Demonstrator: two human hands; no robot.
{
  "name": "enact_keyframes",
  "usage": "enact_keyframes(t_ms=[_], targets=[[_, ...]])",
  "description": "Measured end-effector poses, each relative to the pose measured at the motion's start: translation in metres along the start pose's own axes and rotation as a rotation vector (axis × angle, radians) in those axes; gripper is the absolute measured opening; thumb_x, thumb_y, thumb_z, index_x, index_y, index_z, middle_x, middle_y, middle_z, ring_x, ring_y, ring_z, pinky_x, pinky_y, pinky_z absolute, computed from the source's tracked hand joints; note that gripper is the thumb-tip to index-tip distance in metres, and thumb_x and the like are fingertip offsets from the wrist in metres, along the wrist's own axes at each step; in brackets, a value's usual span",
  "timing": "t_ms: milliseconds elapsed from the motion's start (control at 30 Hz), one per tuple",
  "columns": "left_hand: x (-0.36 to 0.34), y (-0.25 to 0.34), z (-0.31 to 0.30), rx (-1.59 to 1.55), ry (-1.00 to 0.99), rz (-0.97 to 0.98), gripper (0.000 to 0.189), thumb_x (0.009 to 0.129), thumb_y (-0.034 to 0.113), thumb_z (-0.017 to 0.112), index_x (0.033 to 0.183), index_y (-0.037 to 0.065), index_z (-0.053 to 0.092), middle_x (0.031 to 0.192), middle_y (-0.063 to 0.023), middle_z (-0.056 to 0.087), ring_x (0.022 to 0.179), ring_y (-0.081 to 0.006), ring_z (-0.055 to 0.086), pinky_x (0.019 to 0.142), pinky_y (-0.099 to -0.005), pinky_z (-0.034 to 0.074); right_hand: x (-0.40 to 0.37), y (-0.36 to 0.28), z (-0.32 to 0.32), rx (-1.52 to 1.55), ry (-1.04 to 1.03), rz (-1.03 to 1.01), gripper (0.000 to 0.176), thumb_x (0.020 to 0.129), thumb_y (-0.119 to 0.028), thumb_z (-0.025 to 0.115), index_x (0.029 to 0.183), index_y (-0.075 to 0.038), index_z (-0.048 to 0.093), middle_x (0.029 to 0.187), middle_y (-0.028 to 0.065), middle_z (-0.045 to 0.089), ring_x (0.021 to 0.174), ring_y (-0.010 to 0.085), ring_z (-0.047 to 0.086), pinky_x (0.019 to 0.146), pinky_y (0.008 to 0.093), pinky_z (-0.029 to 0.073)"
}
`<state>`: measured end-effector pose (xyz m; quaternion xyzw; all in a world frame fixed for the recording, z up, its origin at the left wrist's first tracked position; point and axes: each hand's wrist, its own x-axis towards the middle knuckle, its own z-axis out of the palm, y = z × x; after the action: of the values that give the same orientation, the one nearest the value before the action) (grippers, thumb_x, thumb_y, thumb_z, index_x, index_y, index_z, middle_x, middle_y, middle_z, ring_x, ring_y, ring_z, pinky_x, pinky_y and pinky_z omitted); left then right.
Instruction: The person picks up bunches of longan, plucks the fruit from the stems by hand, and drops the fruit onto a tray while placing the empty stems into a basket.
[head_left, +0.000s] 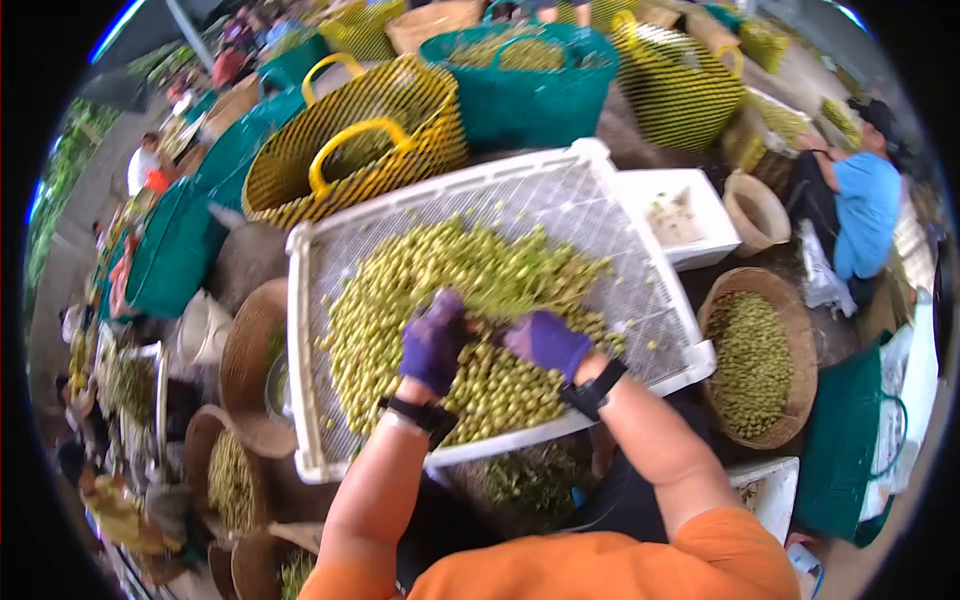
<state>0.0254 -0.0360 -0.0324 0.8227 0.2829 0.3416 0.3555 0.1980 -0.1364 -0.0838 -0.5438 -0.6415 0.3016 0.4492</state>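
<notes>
A white mesh tray [650, 300] in front of me bears a wide heap of small round green fruits [380, 290]. Thin green stems [510, 290] lie on the heap just beyond my hands. Both hands wear purple gloves and dark wrist bands. My left hand [434, 342] is over the middle of the heap with its fingers curled in; what they hold, if anything, is hidden. To its right, my right hand [549, 343] is turned inward, its fingers bent down among stems and fruits. A narrow gap separates the two hands.
Beyond the tray stand a yellow-and-black woven basket [290, 165] and a green basket [535, 105]. A white box [690, 235] adjoins its right side. A round basket of green fruits [790, 400] stands at right, near a person in a blue shirt [865, 210]. More round baskets [255, 350] stand left.
</notes>
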Motion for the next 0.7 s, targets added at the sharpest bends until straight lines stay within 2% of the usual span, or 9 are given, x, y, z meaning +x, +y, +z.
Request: enact_keyframes(t_ms=[33, 67, 133, 200, 267, 300, 533, 600, 700], targets=[[0.002, 0.009, 0.0, -0.355, 0.019, -0.242, 0.029, 0.091, 0.033, 0.058, 0.091, 0.004, 0.058, 0.072, -0.0052, 0.061, 0.065, -0.0172, 0.06, 0.06, -0.0331, 0.05, 0.007, 0.044, 0.016, -0.421, 0.067, -0.07, 0.023, 0.079, -0.028, 0.056, 0.071, -0.008, 0.065, 0.063, 0.0131, 0.06, 0.057, 0.0314, 0.058, 0.054, 0.0419, 0.047], [0.002, 0.018, -0.002, -0.706, 0.011, -0.489, 0.029, 0.088, 0.033, 0.062, 0.089, 0.005, 0.061, 0.075, -0.0062, 0.061, 0.067, -0.0171, 0.06, 0.063, -0.033, 0.05, 0.003, -0.04, -0.015, -0.454, 0.104, 0.155, 0.031, 0.077, -0.034, 0.057, 0.066, -0.006, 0.064, 0.065, 0.017, 0.062, 0.062, 0.0364, 0.06, 0.059, 0.0453, 0.049], [0.0, 0.015, 0.0, -0.852, 0.02, -0.408, 0.029, 0.087, 0.034, 0.063, 0.089, 0.005, 0.061, 0.075, -0.0059, 0.061, 0.066, -0.0179, 0.06, 0.063, -0.0331, 0.051, 0.002, -0.052, -0.018, -0.612, 0.105, 0.229, 0.03, 0.077, -0.034, 0.056, 0.069, -0.007, 0.066, 0.067, 0.0168, 0.063, 0.064, 0.0363, 0.062, 0.061, 0.0469, 0.05], [-0.001, 0.018, 0.0, -0.76, 0.013, -0.441, 0.028, 0.089, 0.034, 0.061, 0.085, 0.006, 0.06, 0.074, -0.0061, 0.061, 0.067, -0.0176, 0.06, 0.064, -0.0333, 0.051, 0.001, -0.048, -0.015, -0.754, 0.189, 0.077, 0.032, 0.077, -0.035, 0.058, 0.066, -0.006, 0.065, 0.065, 0.0157, 0.063, 0.063, 0.032, 0.063, 0.059, 0.0452, 0.049], [-0.002, 0.03, -0.002, -0.5, -0.049, -0.425, 0.031, 0.093, 0.034, 0.055, 0.084, 0.005, 0.059, 0.073, -0.0074, 0.06, 0.066, -0.0177, 0.06, 0.064, -0.0334, 0.052, 0.0, -0.051, -0.017, -0.714, 0.251, 0.115, 0.031, 0.075, -0.034, 0.06, 0.064, -0.006, 0.065, 0.065, 0.0152, 0.062, 0.063, 0.0321, 0.063, 0.06, 0.0447, 0.049], [-0.003, 0.026, 0.003, -0.721, -0.02, -0.474, 0.035, 0.095, 0.035, 0.05, 0.081, 0.004, 0.057, 0.072, -0.0085, 0.06, 0.065, -0.0188, 0.061, 0.062, -0.0336, 0.053, -0.001, -0.052, -0.019, -0.723, 0.264, 0.117, 0.031, 0.075, -0.034, 0.06, 0.064, -0.006, 0.065, 0.065, 0.0152, 0.062, 0.063, 0.0321, 0.063, 0.06, 0.0447, 0.049], [0.001, 0.031, -0.009, -0.809, 0.037, -0.494, 0.038, 0.096, 0.04, 0.048, 0.086, 0.005, 0.058, 0.072, -0.0074, 0.06, 0.064, -0.0173, 0.06, 0.062, -0.0313, 0.05, -0.007, -0.038, -0.027, -0.718, 0.129, 0.123, 0.02, 0.078, -0.026, 0.06, 0.081, -0.006, 0.065, 0.073, 0.0157, 0.064, 0.069, 0.0327, 0.063, 0.064, 0.0433, 0.049], [0.004, 0.032, -0.012, -0.627, 0.042, -0.457, 0.036, 0.096, 0.039, 0.048, 0.083, 0.006, 0.057, 0.072, -0.006, 0.058, 0.063, -0.0162, 0.057, 0.059, -0.0308, 0.048, -0.008, -0.035, -0.028, -0.638, 0.102, 0.109, 0.018, 0.08, -0.022, 0.057, 0.085, -0.007, 0.064, 0.074, 0.0154, 0.064, 0.069, 0.0329, 0.063, 0.064, 0.0436, 0.05], [0.014, 0.011, -0.016, -1.129, 0.296, -0.681, 0.029, 0.096, 0.033, 0.049, 0.077, 0.012, 0.051, 0.067, 0.0, 0.049, 0.062, -0.0156, 0.048, 0.054, -0.03, 0.041, -0.005, -0.027, -0.036, -0.554, 0.122, 0.117, 0.018, 0.082, -0.022, 0.056, 0.091, -0.009, 0.065, 0.078, 0.0159, 0.065, 0.072, 0.0333, 0.064, 0.066, 0.0436, 0.05]])
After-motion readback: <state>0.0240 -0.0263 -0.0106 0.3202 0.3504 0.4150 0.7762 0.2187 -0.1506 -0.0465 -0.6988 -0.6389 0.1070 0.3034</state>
